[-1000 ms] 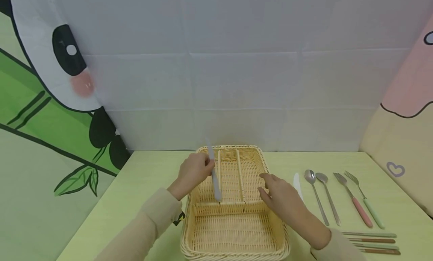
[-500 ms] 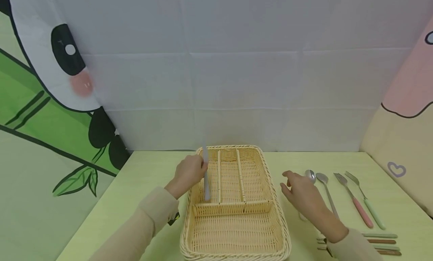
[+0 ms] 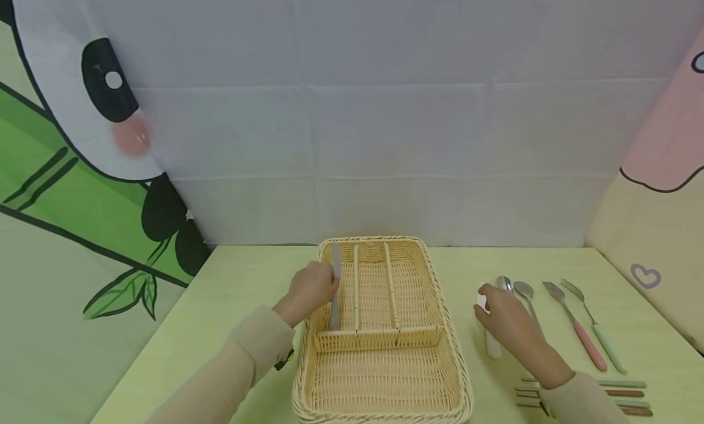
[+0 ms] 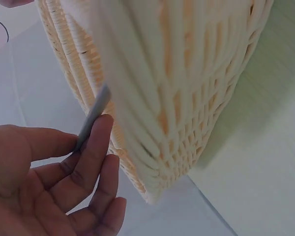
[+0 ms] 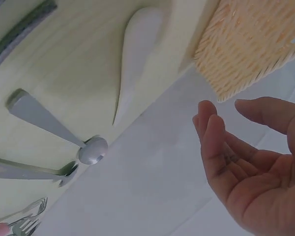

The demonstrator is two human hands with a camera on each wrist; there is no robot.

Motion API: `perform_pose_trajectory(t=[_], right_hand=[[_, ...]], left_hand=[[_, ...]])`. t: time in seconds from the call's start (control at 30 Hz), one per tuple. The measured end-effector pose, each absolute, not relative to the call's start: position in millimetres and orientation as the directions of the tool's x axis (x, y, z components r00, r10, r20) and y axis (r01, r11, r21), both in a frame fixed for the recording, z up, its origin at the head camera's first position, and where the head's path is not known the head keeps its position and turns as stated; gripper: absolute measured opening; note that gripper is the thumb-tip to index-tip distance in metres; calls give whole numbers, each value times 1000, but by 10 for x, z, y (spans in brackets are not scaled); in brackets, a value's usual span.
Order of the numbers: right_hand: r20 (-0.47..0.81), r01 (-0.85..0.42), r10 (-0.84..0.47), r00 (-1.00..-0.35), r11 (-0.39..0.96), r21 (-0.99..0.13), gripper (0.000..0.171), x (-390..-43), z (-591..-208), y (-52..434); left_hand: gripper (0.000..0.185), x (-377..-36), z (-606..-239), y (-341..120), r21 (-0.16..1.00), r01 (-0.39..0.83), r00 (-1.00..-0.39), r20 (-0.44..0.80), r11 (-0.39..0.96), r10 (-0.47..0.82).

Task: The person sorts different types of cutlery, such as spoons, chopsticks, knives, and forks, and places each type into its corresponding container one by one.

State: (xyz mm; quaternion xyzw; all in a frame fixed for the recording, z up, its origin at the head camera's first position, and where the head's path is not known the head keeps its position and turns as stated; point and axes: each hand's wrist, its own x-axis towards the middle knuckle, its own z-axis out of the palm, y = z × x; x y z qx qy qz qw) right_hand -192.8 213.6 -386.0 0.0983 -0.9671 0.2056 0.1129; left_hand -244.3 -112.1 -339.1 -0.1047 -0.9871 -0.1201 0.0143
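Observation:
A wicker basket has three narrow compartments at the back and one wide one in front. My left hand pinches a slim grey knife between thumb and fingers, inside the basket's left back compartment. In the left wrist view, the basket's rim hides part of that knife. My right hand hovers over a white knife on the table, thumb and fingers apart. Nothing lies between those fingers in the right wrist view, where the white knife is off to one side.
Right of the white knife lie two spoons, a pink-handled fork and a green-handled fork. Several forks with green and brown handles lie crosswise near the right sleeve. A pale cloth backdrop closes off the table's far edge.
My left hand has moved slightly left with the knife, which sits lower in the left compartment. My right hand has moved right, from the basket's right rim to above the white knife.

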Motion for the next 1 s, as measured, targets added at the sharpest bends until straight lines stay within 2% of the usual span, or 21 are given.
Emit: perform_pose_trajectory(t=[0.43,0.87,1.0], right_hand=[[130,-163,-119,-984,897,-411,33,-2005,-3984,2263],[8,-104,-107,-994,947,-304,22,-2057,-4114,2370],[-46,-78,-97,-994,946,-316,21,-2083,-4158,2360]], left_hand=[[45,-2474,-3506,-1132,226,195,-981,35,954,192],[42,-2532,-3616,-1090,162,209,-978,58,964,202],[37,-2542,-3652,-1069,113,193,-980,60,975,187]])
